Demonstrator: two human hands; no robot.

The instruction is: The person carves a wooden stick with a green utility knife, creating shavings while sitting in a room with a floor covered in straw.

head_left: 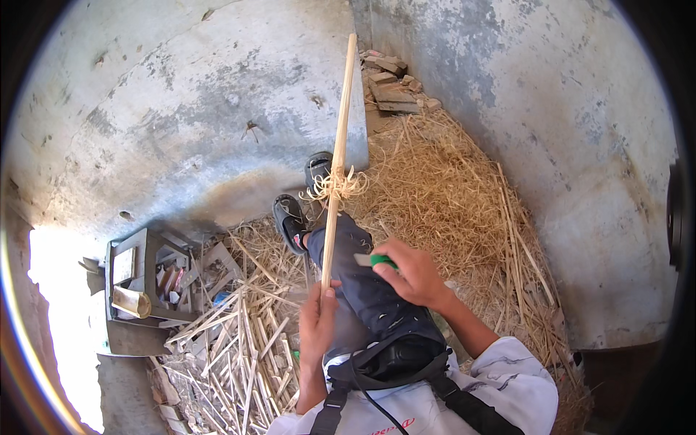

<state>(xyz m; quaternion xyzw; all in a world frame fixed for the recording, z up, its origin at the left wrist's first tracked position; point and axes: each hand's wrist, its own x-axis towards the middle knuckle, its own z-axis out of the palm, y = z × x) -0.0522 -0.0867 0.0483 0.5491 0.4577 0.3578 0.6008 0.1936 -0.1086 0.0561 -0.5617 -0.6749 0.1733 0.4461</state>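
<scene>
A long, pale split stick (344, 116), likely bamboo or wood, rises from my left hand (317, 319), whose fingers are wrapped round its lower end. Partway up the stick, thin curled shavings (335, 185) stand out on both sides like a ruff. My right hand (415, 274) grips a knife (382, 260) by its green handle; the short blade points left toward the stick, apart from it. Both hands are over my dark trousers (355, 283).
Loose shavings (435, 181) cover the floor to the right, with long strips (511, 246) along the wall. Many split sticks (250, 355) lie at the lower left beside a grey box-like frame (152, 283) holding scraps. Broken bricks (391, 83) are piled in the far corner.
</scene>
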